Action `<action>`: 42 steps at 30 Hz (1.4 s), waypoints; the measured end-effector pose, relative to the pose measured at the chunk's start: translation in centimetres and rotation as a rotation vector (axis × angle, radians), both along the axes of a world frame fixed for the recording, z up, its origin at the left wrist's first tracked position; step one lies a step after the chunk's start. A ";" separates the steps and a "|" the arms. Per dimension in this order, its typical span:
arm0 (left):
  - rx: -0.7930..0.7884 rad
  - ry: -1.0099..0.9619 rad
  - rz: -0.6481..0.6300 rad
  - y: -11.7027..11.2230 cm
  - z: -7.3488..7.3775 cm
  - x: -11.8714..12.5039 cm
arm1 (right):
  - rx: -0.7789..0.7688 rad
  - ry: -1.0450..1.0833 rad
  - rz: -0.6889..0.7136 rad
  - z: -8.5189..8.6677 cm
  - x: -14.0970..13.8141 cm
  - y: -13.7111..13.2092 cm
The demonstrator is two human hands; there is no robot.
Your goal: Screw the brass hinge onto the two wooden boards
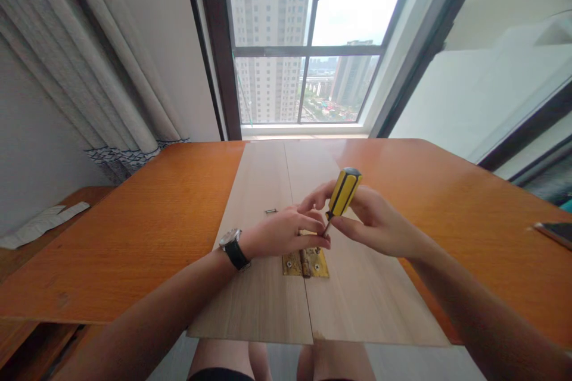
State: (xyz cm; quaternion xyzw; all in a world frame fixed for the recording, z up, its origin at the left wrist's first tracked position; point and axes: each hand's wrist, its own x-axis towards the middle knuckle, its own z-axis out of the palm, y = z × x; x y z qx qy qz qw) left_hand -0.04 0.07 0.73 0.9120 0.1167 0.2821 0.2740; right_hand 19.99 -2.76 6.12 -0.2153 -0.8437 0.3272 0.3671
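Note:
A yellow and black screwdriver (344, 191) is gripped in my right hand (379, 220), tilted with its shaft pointing down and to the left. My left hand (286, 231) reaches across from the left, its fingers closed around the screwdriver's lower shaft, above the hinge. The brass hinge (318, 269) lies open across the seam of two pale wooden boards (263, 303), with screws seated in its lower holes. My left fingers cover its upper part, so the screwdriver's tip is hidden. A loose screw (270, 211) rests on the left board, beyond my left hand.
The boards lie on an orange-brown wooden table (179, 202). A phone-like dark object (556, 233) sits at the table's right edge. A window (308, 53) stands behind the table, and a grey curtain (102, 59) hangs at left. A white cloth-like strip (44, 223) lies at far left.

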 end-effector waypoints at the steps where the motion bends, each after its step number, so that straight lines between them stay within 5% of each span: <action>1: -0.006 0.005 -0.004 0.0 0.0 0.0 | 0.028 0.042 -0.009 -0.1 -0.1 0.0; 8: 0.051 0.010 0.007 0.2 0.2 0.0 | 0.118 0.443 -0.212 -0.8 -0.3 0.2; 16: 0.066 0.042 -0.011 0.0 0.2 0.0 | -0.071 0.333 -0.088 0.5 0.4 -0.7; 27: 0.140 0.080 0.029 0.4 0.0 0.0 | 0.215 0.348 -0.169 -1.0 -0.1 -0.1; 42: 0.274 0.134 0.017 0.6 -0.6 -0.2 | 0.111 0.342 -0.111 -0.7 -0.4 -0.4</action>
